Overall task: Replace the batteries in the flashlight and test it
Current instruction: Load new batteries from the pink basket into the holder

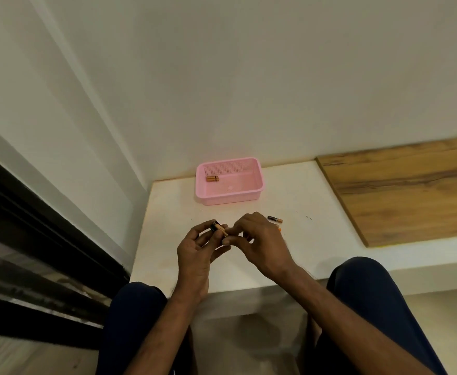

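A small black-and-copper battery (219, 229) is held above the white table (167, 255), near its front. My left hand (197, 250) grips the battery's black end between thumb and fingers. My right hand (260, 244) pinches the copper end with its fingertips. Whether a flashlight part lies under my fingers I cannot tell. A loose battery (275, 219) lies on the table just beyond my right hand, and an orange bit of another object (278, 226) peeks out behind my knuckles. Two copper batteries (212, 178) lie in the pink basket (232, 197).
The pink basket stands at the back of the table against the white wall. A wooden board (406, 190) covers the right side. A dark window frame (32, 239) runs along the left. My knees (362, 282) sit at the table's front edge.
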